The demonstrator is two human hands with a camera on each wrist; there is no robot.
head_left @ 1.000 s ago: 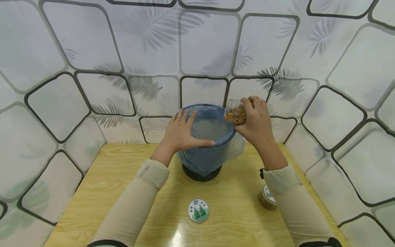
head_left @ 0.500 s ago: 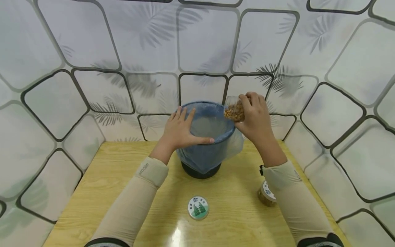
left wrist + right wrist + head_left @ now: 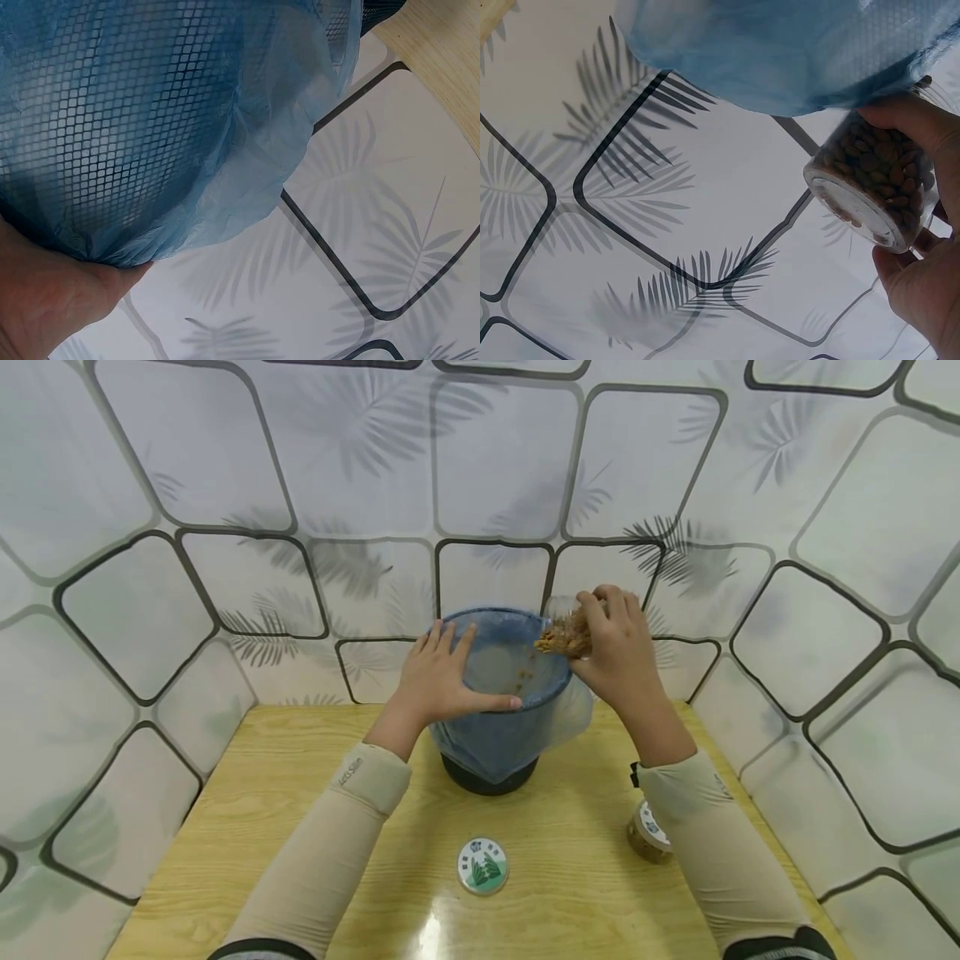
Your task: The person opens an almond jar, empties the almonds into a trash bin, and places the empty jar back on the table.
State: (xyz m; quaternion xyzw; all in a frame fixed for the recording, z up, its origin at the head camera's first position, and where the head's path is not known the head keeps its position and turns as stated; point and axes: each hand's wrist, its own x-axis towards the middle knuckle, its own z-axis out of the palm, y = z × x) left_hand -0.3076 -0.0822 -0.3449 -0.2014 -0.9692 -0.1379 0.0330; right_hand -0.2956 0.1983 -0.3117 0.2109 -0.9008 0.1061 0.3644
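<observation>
A black mesh bin (image 3: pixel 495 727) lined with a blue plastic bag (image 3: pixel 172 120) stands at the back of the wooden table (image 3: pixel 225 827). My left hand (image 3: pixel 438 681) rests on the bin's near left rim, fingers straight, thumb along the edge. My right hand (image 3: pixel 618 643) grips a clear jar of brown nuts (image 3: pixel 566 631), tipped mouth-down over the right rim. Nuts spill from it and a few lie inside the bag. The right wrist view shows the jar (image 3: pixel 874 191) from its base, held beside the bag (image 3: pixel 780 52).
A round green-and-white lid (image 3: pixel 482 865) lies on the table near me. A second small jar (image 3: pixel 647 833) stands by my right forearm. Patterned wall panels (image 3: pixel 225 485) close in the table on three sides.
The jar has tilted further over the rim and nuts now fall into the bag. My left hand has stayed on the rim.
</observation>
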